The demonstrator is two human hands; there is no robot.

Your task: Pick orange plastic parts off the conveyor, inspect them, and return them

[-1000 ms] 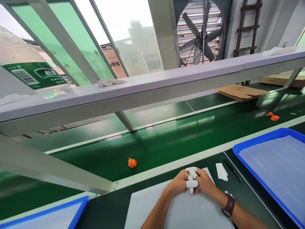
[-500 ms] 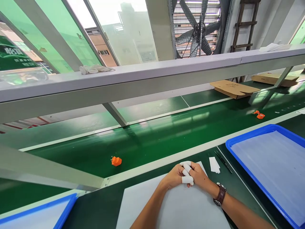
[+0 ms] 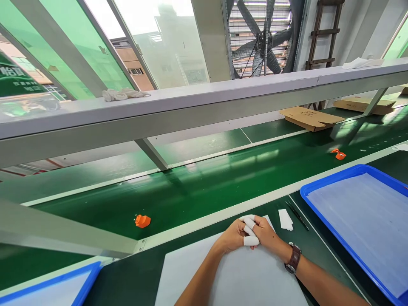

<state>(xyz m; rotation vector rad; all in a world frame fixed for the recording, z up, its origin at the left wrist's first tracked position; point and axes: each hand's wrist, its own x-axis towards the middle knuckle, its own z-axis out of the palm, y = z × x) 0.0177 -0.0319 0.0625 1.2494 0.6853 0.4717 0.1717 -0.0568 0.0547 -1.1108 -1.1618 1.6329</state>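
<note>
White sheet: flat on the dark green tabletop at the near middle, under both forearms.
Left hand: curled closed and folded against the right, over the sheet's far part; whether anything is inside the clasp, I cannot tell.
Right hand: also curled in, its fingers meeting the left's; its hidden inner side cannot be judged either.
Finger covers: white, on several fingers of the clasped hands.
Wristwatch: brown strap, right wrist.
Paper scrap: white, just right of the hands.
Thin dark tool: beside the scrap, to its right.
Blue trays: one on the right, pale-lined; another at near left.
Orange pieces: on the green belt beyond, one left, one far right.
</note>
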